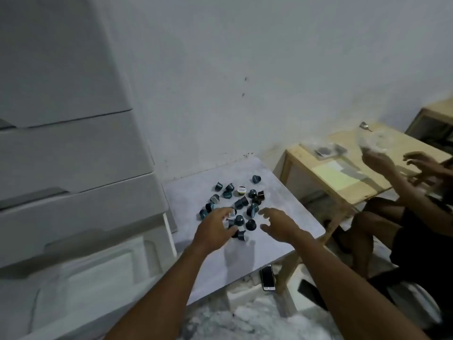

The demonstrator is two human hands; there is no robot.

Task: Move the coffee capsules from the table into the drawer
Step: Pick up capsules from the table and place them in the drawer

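Note:
Several dark blue and black coffee capsules [241,201] lie scattered on a small grey table [282,244]; one shows a white and yellow lid [241,190]. My left hand [215,228] hovers over the near edge of the pile, fingers curled around capsules, though whether it grips any I cannot tell. My right hand [279,223] is spread open just right of the pile, holding nothing. At the lower left an open white plastic drawer [98,278] sticks out of a drawer unit; its inside looks bare.
The white drawer unit [68,155] rises at the left against the wall. A phone [267,278] lies on the floor under the table's edge. At the right, another person [402,217] sits by a wooden table [343,177], holding a clear bag [372,141].

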